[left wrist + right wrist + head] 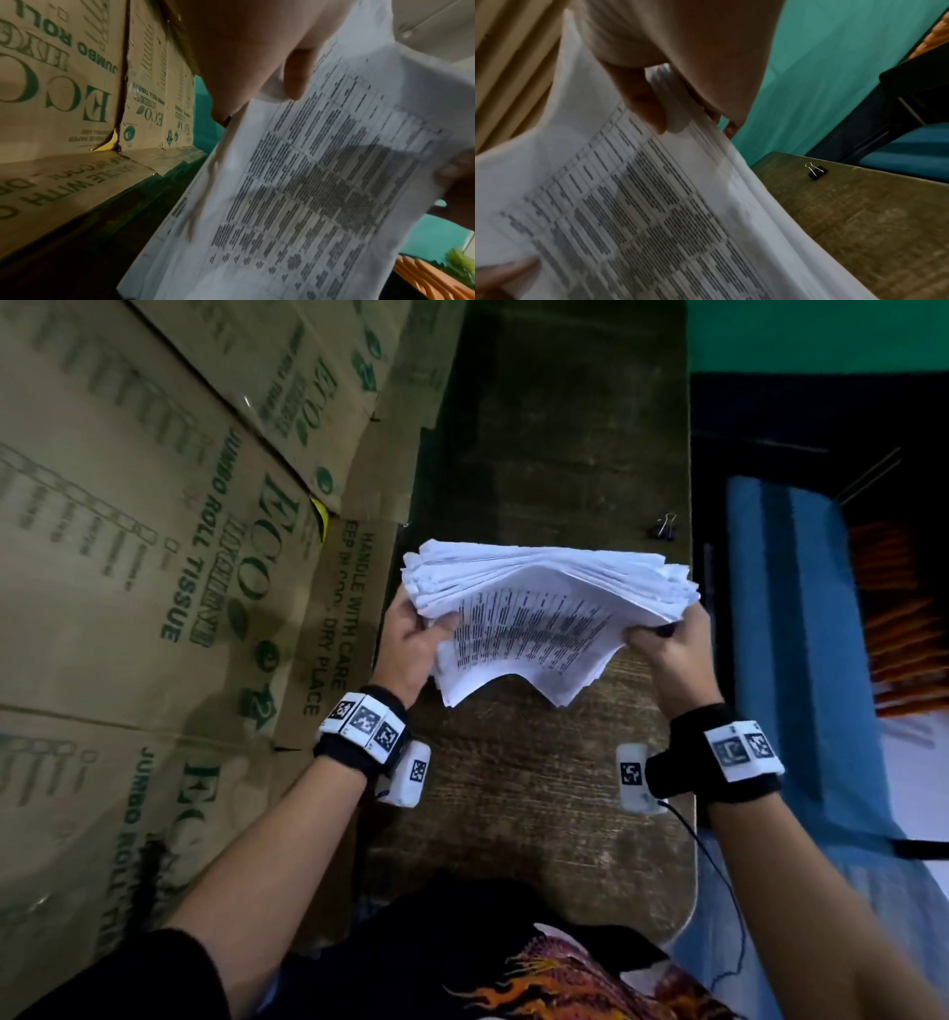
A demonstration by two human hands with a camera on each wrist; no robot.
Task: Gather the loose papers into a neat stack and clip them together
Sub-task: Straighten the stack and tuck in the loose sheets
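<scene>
The cardboard boxes [154,516], printed with green lettering, stand stacked along the outer side of the left hand and fill that whole edge of the head view

The wooden table [539,788] runs lengthwise beneath and between both hands; its surface is dark and worn

The stack of papers [539,618] is held above the table, spanning the gap between the 2 hands. The sheets are not squared: their far edges fan out in uneven layers, and the printed top sheet sags in the middle. The print is a table of rows and columns; the text is too blurred to read

The left hand [411,639] grips the left side of the stack, thumb on the printed face and fingers curled underneath

The right hand [667,644] grips the right side of the stack in the same manner, thumb on top and fingers wrapped below

Each wrist carries a black band with white marker tags

The binder clip [666,528], black with wire handles, lies on the table beyond the right hand, near the table's right edge, apart from the papers
</scene>
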